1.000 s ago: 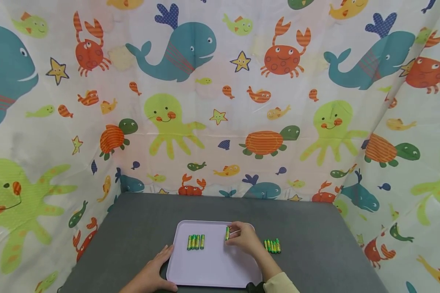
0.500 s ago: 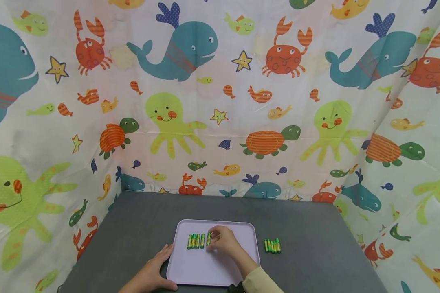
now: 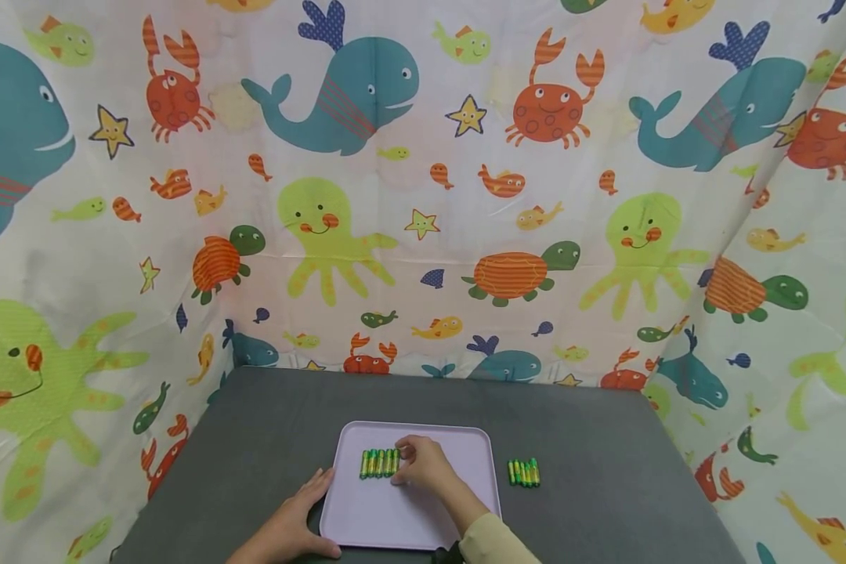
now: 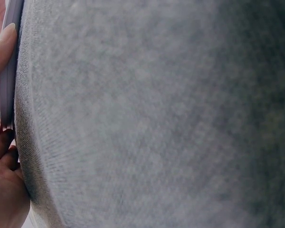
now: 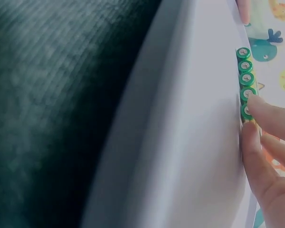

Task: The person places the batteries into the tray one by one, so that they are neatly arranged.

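In the head view, a row of several green-and-yellow batteries (image 3: 378, 463) stands side by side on a pale lilac tray (image 3: 409, 533). My right hand (image 3: 426, 468) pinches the battery at the right end of this row, index finger near its far end and thumb near its close end. The right wrist view shows round battery ends (image 5: 245, 65) lined up, with the fingertips (image 5: 249, 130) at the last one. My left hand (image 3: 292, 521) rests at the tray's left front corner, fingers extended along the left rim and thumb by the front edge. In the left wrist view, the thumb (image 4: 7, 40) lies against the rim.
Several more batteries (image 3: 524, 473) lie together on the dark grey table (image 3: 578, 439), to the right of the tray. A white curtain (image 3: 423, 274) printed with sea animals encloses the table at the back and both sides.
My right hand has moved left across the tray with a battery and brought it up against the row. The left hand has stayed at the tray corner.
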Available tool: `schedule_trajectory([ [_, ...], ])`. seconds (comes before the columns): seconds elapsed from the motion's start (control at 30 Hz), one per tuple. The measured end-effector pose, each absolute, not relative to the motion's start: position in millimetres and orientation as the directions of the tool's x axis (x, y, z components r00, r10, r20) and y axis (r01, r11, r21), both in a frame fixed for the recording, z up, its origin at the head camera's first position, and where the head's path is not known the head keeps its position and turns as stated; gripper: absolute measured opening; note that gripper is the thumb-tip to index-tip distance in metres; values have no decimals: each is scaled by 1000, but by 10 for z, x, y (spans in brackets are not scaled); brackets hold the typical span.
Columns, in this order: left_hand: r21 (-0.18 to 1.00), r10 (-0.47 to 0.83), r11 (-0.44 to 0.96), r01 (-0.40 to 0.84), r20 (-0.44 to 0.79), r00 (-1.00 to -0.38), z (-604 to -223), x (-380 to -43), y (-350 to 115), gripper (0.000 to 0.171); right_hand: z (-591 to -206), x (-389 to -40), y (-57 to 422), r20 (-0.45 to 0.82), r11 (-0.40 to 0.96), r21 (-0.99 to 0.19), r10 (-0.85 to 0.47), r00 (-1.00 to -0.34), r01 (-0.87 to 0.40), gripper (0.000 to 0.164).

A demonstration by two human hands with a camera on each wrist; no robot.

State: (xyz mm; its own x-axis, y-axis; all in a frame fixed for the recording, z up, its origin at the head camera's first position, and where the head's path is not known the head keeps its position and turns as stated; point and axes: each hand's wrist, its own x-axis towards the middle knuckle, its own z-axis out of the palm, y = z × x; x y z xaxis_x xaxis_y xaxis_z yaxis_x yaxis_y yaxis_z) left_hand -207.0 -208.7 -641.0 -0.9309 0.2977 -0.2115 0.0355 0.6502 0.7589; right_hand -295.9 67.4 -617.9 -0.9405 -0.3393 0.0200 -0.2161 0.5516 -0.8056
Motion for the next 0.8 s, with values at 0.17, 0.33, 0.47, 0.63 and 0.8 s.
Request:
schedule_trajectory([
  [0.17, 761, 315, 647, 45, -214, -925, -6428, -2088, -2083, 126, -6142, -2952, 740, -4, 518, -835, -337, -942, -182, 62],
  [0.33, 759, 336, 648, 65, -208, -919, -6432, -2090, -2092, 123, -6120, -2935, 871, 43, 495, -841, -338, -940, -217, 60],
  [0.47, 761, 341, 645, 71, -204, -917, -6428, -2065, -2100, 122, -6098, -2927, 1020, 75, 507, -829, -320, -945, -237, 56],
  [0.63, 757, 325, 651, 57, -210, -922, -6417, -2062, -2083, 124, -6017, -2922, 1257, 100, 533, -809, -287, -953, -246, 56],
  [0.8, 756, 314, 653, 37, -226, -922, -6435, -2088, -2064, 126, -5916, -2894, 1529, 123, 551, -798, -246, -962, -243, 56],
])
